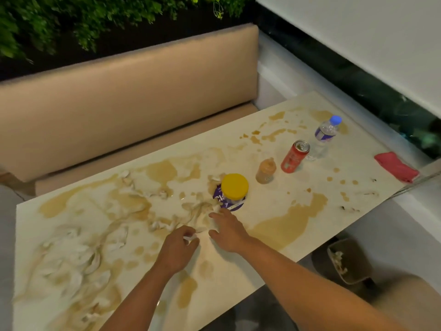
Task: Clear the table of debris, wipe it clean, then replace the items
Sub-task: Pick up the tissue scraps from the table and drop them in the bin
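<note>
Soggy white tissue debris (78, 254), stained brown, lies strewn over the wet worktop (274, 211) (left half mostly). Left hand (177, 249) fingers pinch a white scrap; right hand (226, 231) fingers spread on debris beside the yellow-lidded jar (232, 192). Red cloth (396, 166) lies far right.

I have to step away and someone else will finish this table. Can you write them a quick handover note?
Left hand pinches a scrap of wet tissue; right hand lies open on soggy tissue beside the yellow-lidded jar.
Still on the table: small sauce bottle, red can, water bottle, red cloth at the far right edge.
Bin on the floor already holds some tissue.
Left: gather remaining tissue, wipe brown spills, replace items.
</note>
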{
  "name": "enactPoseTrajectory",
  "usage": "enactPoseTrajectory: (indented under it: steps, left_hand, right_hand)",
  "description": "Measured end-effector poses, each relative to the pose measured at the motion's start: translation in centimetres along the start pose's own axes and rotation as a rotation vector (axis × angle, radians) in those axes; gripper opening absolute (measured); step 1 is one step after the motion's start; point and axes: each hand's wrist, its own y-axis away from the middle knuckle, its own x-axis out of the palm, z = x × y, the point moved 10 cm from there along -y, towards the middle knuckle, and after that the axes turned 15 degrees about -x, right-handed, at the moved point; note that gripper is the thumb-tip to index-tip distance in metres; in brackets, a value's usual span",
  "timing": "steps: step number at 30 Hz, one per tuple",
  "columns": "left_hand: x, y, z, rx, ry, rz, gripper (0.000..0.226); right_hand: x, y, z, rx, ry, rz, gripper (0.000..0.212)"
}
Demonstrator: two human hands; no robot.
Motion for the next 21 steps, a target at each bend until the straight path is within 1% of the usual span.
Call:
enactPoseTrajectory:
  steps: [2,4,5,7,12,15,17,19,21]
  left_hand:
    - [-0.3,0.1,0.3,0.005,0.028,0.002,0.019]
    - [-0.4,0.3,0.7,-0.001,0.052,0.011,0.02]
    - [-0.4,0.3,0.8,-0.003,0.062,0.015,0.02]
    - [-0.2,0.5,0.9,-0.001,0.078,0.031,0.021]
    - [1.1,1.2,-0.5,0.051,0.081,0.095,0.034]
    - [2.5,1.8,-1.6,0.091,0.058,0.16,0.047]
    - [3.7,2.1,-2.1,0.124,0.025,0.212,0.057]
    - [4.5,2.7,-2.7,0.149,0.015,0.243,0.062]
    - [4.5,3.1,-3.4,0.163,0.068,0.244,0.056]
  right_hand:
    - [0.6,-0.8,0.0,0.009,0.14,0.036,0.056]
    - [0.7,-1.0,0.2,-0.011,0.27,0.045,0.047]
    - [0.7,-0.8,0.3,-0.02,0.302,0.041,0.043]
    - [0.6,-0.1,0.6,-0.038,0.29,0.018,0.037]
    - [-0.6,2.9,1.1,-0.072,0.045,-0.164,0.027]
    - [-1.1,4.9,0.7,-0.056,-0.112,-0.268,0.018]
    - [-1.4,6.1,0.2,-0.011,-0.213,-0.328,0.015]
    - [-1.5,7.1,-0.3,0.045,-0.328,-0.366,0.019]
    - [-1.3,7.7,-0.5,0.071,-0.409,-0.375,0.025]
